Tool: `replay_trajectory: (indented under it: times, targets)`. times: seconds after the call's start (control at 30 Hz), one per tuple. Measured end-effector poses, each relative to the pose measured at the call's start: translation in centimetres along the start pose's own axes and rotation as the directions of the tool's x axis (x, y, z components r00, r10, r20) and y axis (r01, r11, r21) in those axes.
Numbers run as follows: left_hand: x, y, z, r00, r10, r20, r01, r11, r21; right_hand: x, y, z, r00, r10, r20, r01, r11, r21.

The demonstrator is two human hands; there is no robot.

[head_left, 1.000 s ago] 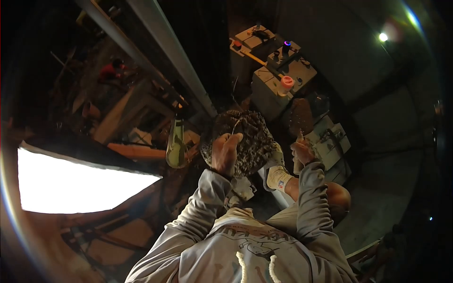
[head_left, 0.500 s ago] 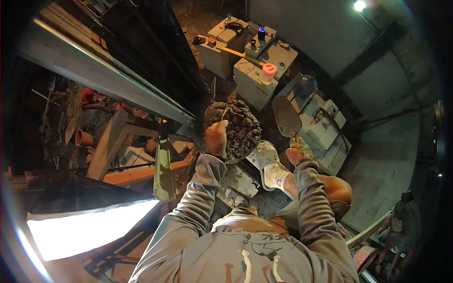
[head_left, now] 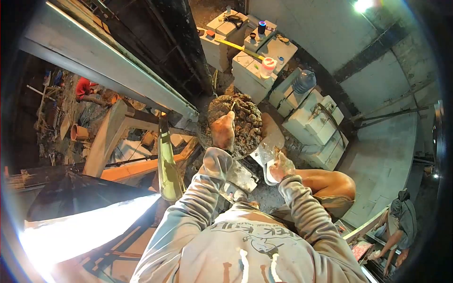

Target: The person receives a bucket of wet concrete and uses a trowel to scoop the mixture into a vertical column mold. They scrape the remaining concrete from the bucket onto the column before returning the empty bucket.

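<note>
Mortar (head_left: 238,123) is heaped in a round pan (head_left: 204,137), which is gripped at its near rim by the left hand (head_left: 222,132), fingers closed over the edge. Since a moment ago the trowel (head_left: 272,141) has been brought down from beside the blocks (head_left: 311,123) to the pan's right edge; a fresh scoop is judged to be in preparation. The trowel handle is clasped in the closed right hand (head_left: 282,166). A water jug (head_left: 304,81) is seen standing on the blocks beyond.

White blocks (head_left: 315,123), water jug (head_left: 304,81), pink-lidded jar (head_left: 268,66), co-worker (head_left: 401,221) nearby.
</note>
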State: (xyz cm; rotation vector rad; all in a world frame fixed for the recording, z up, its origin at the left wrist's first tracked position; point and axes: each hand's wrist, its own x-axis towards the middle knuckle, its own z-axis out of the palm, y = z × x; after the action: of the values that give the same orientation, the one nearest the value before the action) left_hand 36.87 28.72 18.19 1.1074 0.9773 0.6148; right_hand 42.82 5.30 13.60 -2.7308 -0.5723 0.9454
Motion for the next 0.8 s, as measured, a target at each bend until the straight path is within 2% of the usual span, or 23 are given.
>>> replay_trajectory:
  times: [0.07, 0.1, 0.13, 0.2, 0.27, 0.3, 0.33, 0.43, 0.5, 0.53, 0.6, 0.63, 0.67, 0.7, 0.73, 0.8]
  targets:
    - [-0.4, 0.2, 0.5, 0.998, -0.067, 0.005, 0.067, 0.997, -0.044, -0.2, -0.9, -0.4, 0.982, -0.17, -0.077, 0.16, 0.979, -0.124]
    - [-0.3, -0.5, 0.8, 0.998, -0.059, 0.02, 0.06, 0.997, -0.044, -0.5, -3.0, -2.4, 0.993, -0.11, 0.035, 0.112, 0.991, -0.066]
    - [-0.7, 0.1, 1.1, 0.996, -0.076, 0.054, 0.077, 0.997, -0.029, 0.1, -3.8, -2.7, 0.993, -0.114, 0.031, 0.116, 0.991, -0.064]
    - [-1.3, 0.6, 1.6, 0.996, -0.018, 0.09, 0.013, 0.999, 0.047, 1.1, -5.0, -3.1, 0.958, -0.282, 0.052, 0.287, 0.934, -0.215]
    - [-1.5, 1.0, 1.4, 0.989, 0.009, 0.148, -0.031, 0.989, 0.146, 3.0, -6.4, -3.4, 0.948, -0.304, 0.09, 0.317, 0.922, -0.223]
    - [-1.7, 1.3, 1.7, 0.989, -0.027, 0.143, 0.005, 0.988, 0.151, 3.8, -7.0, -3.1, 0.939, -0.314, 0.139, 0.339, 0.912, -0.232]
    - [-1.4, 0.2, 2.1, 0.989, 0.044, 0.138, -0.067, 0.984, 0.168, 4.3, -7.6, -2.7, 0.929, -0.317, 0.19, 0.357, 0.903, -0.238]
    - [-1.0, -0.8, 2.6, 0.981, 0.051, 0.188, -0.09, 0.975, 0.203, 5.9, -10.2, -3.6, 0.884, -0.135, 0.447, 0.222, 0.964, -0.146]
    - [-0.5, -1.0, 1.8, 0.991, 0.029, 0.132, -0.062, 0.965, 0.256, 4.8, -11.4, -5.6, 0.867, -0.184, 0.463, 0.225, 0.974, -0.034]
    - [0.3, -0.8, 0.7, 0.989, 0.087, 0.123, -0.111, 0.973, 0.201, 3.9, -12.4, -7.0, 0.86, -0.218, 0.462, 0.253, 0.967, -0.014]
    - [1.0, 0.2, -1.6, 0.999, -0.031, 0.015, 0.029, 0.989, 0.147, 6.3, -8.9, -3.7, 0.799, -0.124, 0.589, -0.033, 0.968, 0.248]
    - [1.5, 0.3, -2.4, 0.996, -0.076, -0.042, 0.08, 0.992, 0.102, 5.6, -9.4, -4.6, 0.789, -0.398, 0.469, 0.537, 0.817, -0.209]
    - [1.8, 0.2, -3.2, 0.988, -0.123, -0.092, 0.128, 0.99, 0.051, 4.5, -9.6, -5.8, 0.792, -0.391, 0.47, 0.532, 0.819, -0.216]
    - [2.0, 0.0, -3.9, 0.986, -0.151, -0.077, 0.151, 0.988, -0.009, 3.2, -9.7, -6.9, 0.83, -0.286, 0.479, 0.311, 0.95, 0.028]
    - [2.3, -0.1, -4.4, 0.978, -0.194, -0.072, 0.188, 0.978, -0.088, 2.1, -9.6, -7.3, 0.838, -0.183, 0.513, 0.051, 0.964, 0.262]
    - [2.0, 0.2, -5.2, 0.938, -0.309, -0.158, 0.284, 0.945, -0.159, 2.0, -7.4, -5.1, 0.877, -0.197, 0.439, 0.073, 0.956, 0.282]
